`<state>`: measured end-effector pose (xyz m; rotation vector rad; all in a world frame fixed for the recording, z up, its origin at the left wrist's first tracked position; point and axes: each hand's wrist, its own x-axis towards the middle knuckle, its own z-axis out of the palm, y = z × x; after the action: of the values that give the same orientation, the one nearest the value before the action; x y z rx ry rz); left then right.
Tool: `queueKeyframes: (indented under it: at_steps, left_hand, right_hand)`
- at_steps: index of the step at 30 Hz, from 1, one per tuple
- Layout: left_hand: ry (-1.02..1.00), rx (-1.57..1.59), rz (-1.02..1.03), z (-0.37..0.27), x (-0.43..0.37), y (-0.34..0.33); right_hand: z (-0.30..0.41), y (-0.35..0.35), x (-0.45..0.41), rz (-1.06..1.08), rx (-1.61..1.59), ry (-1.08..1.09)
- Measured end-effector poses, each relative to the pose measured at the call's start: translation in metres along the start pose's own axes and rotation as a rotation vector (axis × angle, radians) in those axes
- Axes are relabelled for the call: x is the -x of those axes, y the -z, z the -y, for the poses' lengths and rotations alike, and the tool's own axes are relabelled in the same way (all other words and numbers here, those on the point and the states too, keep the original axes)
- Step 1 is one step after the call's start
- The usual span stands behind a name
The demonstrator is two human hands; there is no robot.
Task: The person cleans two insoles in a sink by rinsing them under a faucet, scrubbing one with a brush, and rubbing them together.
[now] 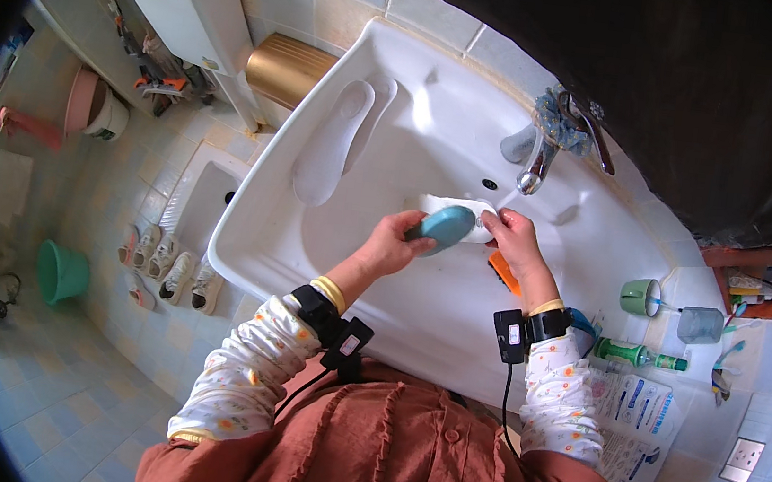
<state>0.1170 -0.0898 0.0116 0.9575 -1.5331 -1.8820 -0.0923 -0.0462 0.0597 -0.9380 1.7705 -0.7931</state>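
Note:
My left hand (389, 243) grips a blue scrubbing brush (447, 228) by one end, over the basin of a white ceramic sink (361, 267). The brush lies across a white insole (439, 204) and covers part of it. My right hand (516, 236) pinches the insole's right end between thumb and fingers. Just above that end is the spout of a chrome faucet (530, 180), with what looks like a thin stream of water below it. Two more pale insoles (328, 149) lean on the sink's left side, one partly behind the other. An orange object (504, 272) sits partly hidden beside my right wrist.
A blue patterned cloth (564, 122) hangs on the faucet. Along the right ledge stand a green mug (639, 297), a clear cup (700, 325) and a green bottle (620, 352). Several shoes (175, 275) and a green bucket (61, 273) are on the tiled floor, near a squat toilet (203, 184).

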Motion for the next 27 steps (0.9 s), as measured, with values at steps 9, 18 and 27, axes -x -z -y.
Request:
queueKeyframes:
  at_steps: [9, 18, 27]
  left_hand:
    - [-0.566, -0.605, -0.168, -0.007, -0.013, -0.033]
    - [-0.269, 0.074, -0.232, -0.006, -0.018, -0.059]
    - [-0.066, -0.137, -0.153, -0.014, -0.033, -0.061]
  right_hand:
    - [0.015, 0.009, 0.021, 0.046, -0.243, 0.075]
    - [0.014, -0.004, 0.022, -0.108, -0.420, 0.102]
    - [0.006, -0.006, 0.009, -0.109, -0.431, 0.222]
